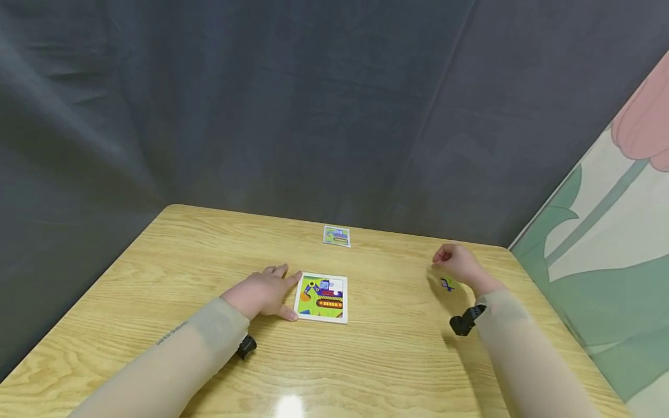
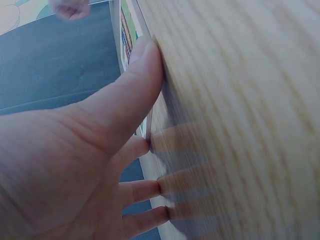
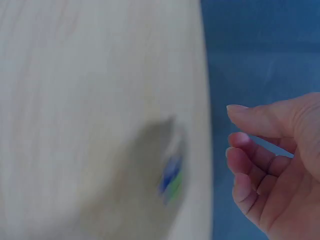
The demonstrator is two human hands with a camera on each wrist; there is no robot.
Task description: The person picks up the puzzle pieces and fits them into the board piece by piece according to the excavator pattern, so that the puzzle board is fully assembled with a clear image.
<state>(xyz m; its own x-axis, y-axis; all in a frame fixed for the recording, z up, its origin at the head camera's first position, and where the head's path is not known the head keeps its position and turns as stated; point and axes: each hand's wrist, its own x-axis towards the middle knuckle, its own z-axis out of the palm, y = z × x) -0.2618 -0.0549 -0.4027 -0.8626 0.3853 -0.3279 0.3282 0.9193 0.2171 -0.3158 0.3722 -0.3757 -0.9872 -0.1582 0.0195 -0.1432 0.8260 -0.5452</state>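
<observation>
A square jigsaw puzzle [image 1: 324,299] in a white frame lies on the table, showing a blue excavator on green, with a bare white patch at its upper right. My left hand [image 1: 265,292] rests beside it, fingers spread, thumb and index finger at the frame's left edge. In the left wrist view the thumb [image 2: 132,85] lies along the frame's side. My right hand [image 1: 460,266] hovers above the table at the right, its fingers loosely curled. A gap shows between thumb and fingertips, with nothing held. A small blue and green puzzle piece [image 1: 447,284] lies below that hand, blurred in the right wrist view.
A small picture card [image 1: 337,236] of the same excavator lies near the table's far edge. Behind the wooden table [image 1: 387,360] hangs a dark curtain [image 1: 292,116]. A wall covering with a painted flower [image 1: 611,232] stands on the right.
</observation>
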